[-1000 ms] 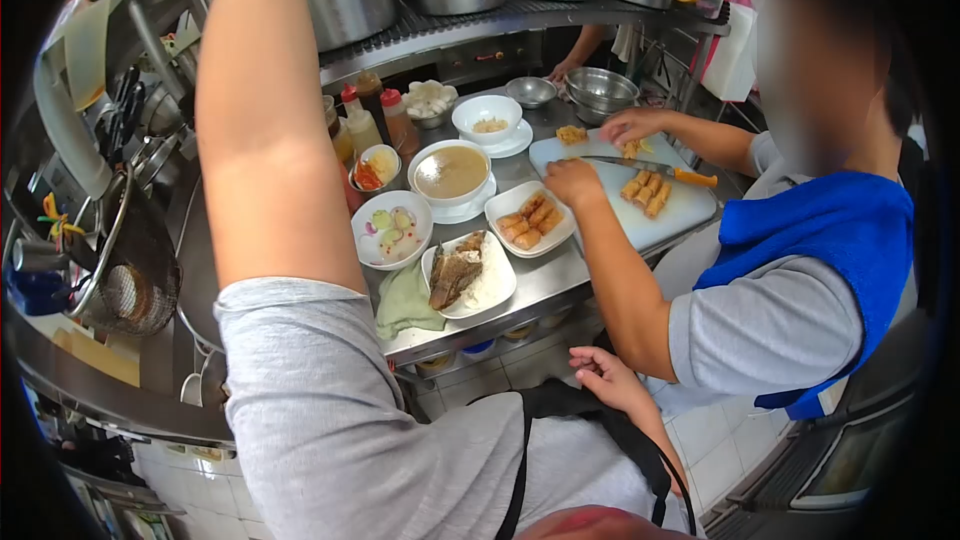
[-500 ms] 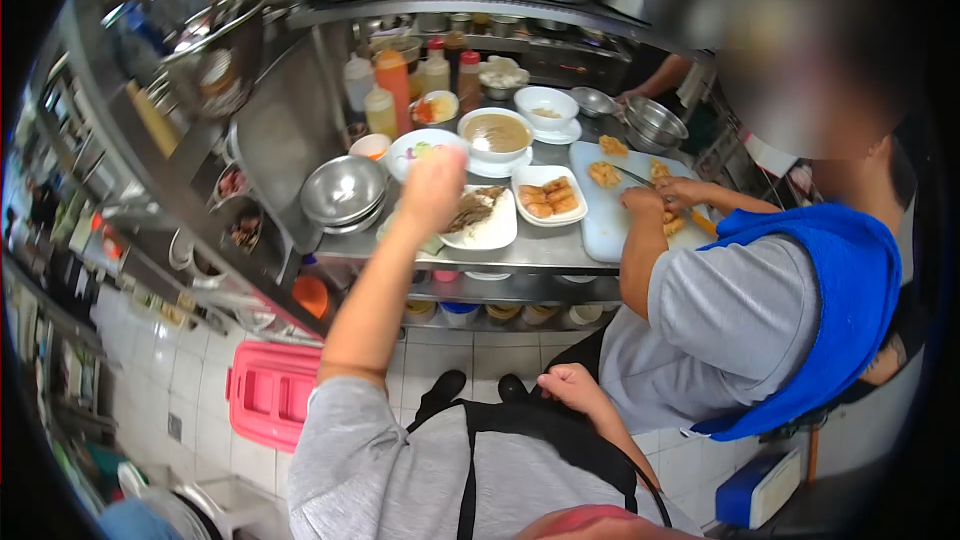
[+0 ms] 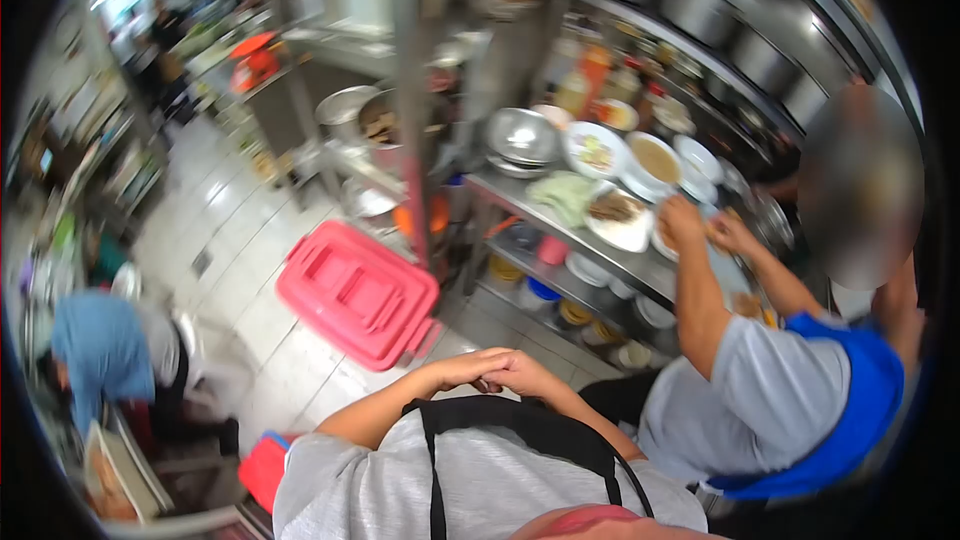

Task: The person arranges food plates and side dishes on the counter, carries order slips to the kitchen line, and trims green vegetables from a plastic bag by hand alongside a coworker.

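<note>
In front of my black apron, my left hand (image 3: 468, 368) and my right hand (image 3: 522, 374) meet, with their fingers closed against each other. I see no object between them. Beyond them, on the steel counter (image 3: 625, 249), are a white dish with dark food and rice (image 3: 618, 218), a bowl of brown soup (image 3: 655, 162), a bowl of sliced vegetables (image 3: 594, 151) and a green cloth (image 3: 562, 196). A co-worker with a blue towel (image 3: 845, 410) has both hands over the counter's right part.
A pink lidded bin (image 3: 358, 294) is on the tiled floor. Steel bowls (image 3: 524, 137) stand at the counter's left end, beside a metal post (image 3: 412, 90). Pots (image 3: 697, 6) line the upper shelf. Another person (image 3: 110, 340) is low at the left.
My left hand has come back from over the dishes to meet my right hand at my waist. The view has turned left. The co-worker's hands have moved away from the knife.
</note>
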Available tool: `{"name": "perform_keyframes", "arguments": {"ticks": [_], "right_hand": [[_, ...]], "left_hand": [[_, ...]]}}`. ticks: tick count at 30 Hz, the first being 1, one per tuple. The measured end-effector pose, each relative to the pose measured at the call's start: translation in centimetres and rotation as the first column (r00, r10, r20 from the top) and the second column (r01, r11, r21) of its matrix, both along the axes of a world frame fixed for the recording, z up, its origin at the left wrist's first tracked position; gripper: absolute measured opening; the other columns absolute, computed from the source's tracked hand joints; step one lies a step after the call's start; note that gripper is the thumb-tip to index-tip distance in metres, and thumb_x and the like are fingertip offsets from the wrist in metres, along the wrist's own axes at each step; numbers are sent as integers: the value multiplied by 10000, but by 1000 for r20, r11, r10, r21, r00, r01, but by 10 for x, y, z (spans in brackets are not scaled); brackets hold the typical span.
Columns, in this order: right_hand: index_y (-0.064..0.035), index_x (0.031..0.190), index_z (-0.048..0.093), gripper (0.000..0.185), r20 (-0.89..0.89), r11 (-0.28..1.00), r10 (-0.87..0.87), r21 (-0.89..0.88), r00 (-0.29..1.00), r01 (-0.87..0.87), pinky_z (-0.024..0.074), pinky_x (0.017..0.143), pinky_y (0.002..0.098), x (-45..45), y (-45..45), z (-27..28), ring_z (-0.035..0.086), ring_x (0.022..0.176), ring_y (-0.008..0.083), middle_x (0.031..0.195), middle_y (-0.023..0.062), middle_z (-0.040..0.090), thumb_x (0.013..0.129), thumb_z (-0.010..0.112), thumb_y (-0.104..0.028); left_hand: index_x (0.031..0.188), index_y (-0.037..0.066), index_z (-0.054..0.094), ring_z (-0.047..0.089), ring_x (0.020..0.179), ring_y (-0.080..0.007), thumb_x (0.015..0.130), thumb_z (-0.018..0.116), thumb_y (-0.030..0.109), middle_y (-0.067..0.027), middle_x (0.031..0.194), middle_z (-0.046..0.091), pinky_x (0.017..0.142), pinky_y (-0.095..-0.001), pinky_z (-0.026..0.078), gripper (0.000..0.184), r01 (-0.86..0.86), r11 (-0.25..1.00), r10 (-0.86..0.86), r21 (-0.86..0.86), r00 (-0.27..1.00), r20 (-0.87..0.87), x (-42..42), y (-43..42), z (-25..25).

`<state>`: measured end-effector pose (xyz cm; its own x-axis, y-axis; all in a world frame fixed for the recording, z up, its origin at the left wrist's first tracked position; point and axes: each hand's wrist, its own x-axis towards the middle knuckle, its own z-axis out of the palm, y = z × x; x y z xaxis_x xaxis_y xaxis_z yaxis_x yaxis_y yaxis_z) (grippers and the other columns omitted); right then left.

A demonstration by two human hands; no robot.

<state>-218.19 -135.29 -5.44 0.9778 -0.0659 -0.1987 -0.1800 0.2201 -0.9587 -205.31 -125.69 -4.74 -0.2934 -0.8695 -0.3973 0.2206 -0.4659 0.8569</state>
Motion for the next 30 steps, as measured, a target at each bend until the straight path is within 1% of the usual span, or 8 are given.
{"name": "perform_keyframes", "arguments": {"ticks": [8, 12, 20, 23, 25, 27, 28, 30], "right_hand": [[-2, 850, 546, 159, 19, 885, 465, -54, 885, -463, 389, 465, 196, 178, 135, 30, 483, 544, 63, 643, 5, 532, 758, 580, -126], [4, 786, 535, 115, 157, 852, 519, -178, 840, -493, 394, 495, 214, 262, 244, 5, 478, 559, 78, 636, 24, 525, 788, 530, -111], [-25, 659, 510, 360, 88, 704, 709, -23, 700, -710, 398, 533, 232, 384, 368, 7, 492, 565, 101, 593, 59, 536, 883, 422, -293], [-23, 668, 523, 449, 18, 729, 683, 53, 730, -683, 408, 607, 272, 423, 382, -23, 511, 606, 155, 608, 59, 532, 898, 350, -367], [1, 952, 499, 511, -72, 677, 708, 354, 703, -646, 419, 729, 319, 453, 386, -46, 515, 840, 217, 855, 147, 539, 893, 269, -452], [-15, 1138, 425, 554, -127, 625, 653, 647, 746, -437, 414, 801, 342, 477, 399, -38, 481, 999, 245, 1037, 204, 499, 890, 241, -474], [-101, 1308, 216, 682, -137, 671, 667, 539, 732, -509, 350, 913, 397, 494, 402, -23, 361, 1161, 288, 1252, 216, 341, 838, 190, -593], [-109, 1313, 204, 714, -131, 673, 660, 540, 740, -505, 339, 913, 419, 530, 404, -9, 357, 1159, 305, 1258, 214, 336, 814, 188, -620]], "left_hand": [[1212, 155, 371, 516, 710, -101, 832, 405, 507, -15, 893, 530, 613, -247, 444, 519, -488, 873, 488, 8, 872, -36, 115, 171, 0], [1206, 146, 398, 505, 769, -99, 874, 315, 474, -11, 933, 535, 628, -241, 434, 474, -767, 640, 768, 51, 636, -76, 169, 283, 0], [1229, 72, 386, 507, 761, -118, 898, 260, 441, -71, 1020, 507, 674, -268, 432, 511, -962, 216, 976, 166, 208, -65, 237, 422, 7], [1272, 61, 318, 348, 1152, -280, 888, 322, 404, -150, 1269, 324, 907, -377, 340, 514, -946, 70, 938, -316, -45, 342, 265, 433, -3], [1302, 85, 268, 197, 1234, -361, 817, 462, 349, -194, 1345, 174, 967, -458, 221, 586, -847, 167, 830, -505, -156, 536, 290, 431, 8], [1290, 108, 311, 169, 1250, -366, 762, 542, 335, -215, 1328, 221, 978, -484, 183, 619, -610, 448, 540, -653, -398, 742, 319, 422, 17], [1274, 120, 338, 179, 1234, -392, 741, 552, 331, -218, 1321, 231, 966, -501, 189, 612, -528, 535, 542, -659, -384, 748, 339, 416, 20], [1243, 145, 391, 198, 1203, -445, 699, 573, 323, -224, 1306, 249, 941, -533, 203, 601, -347, 679, 545, -648, -353, 760, 380, 401, 20]]}}
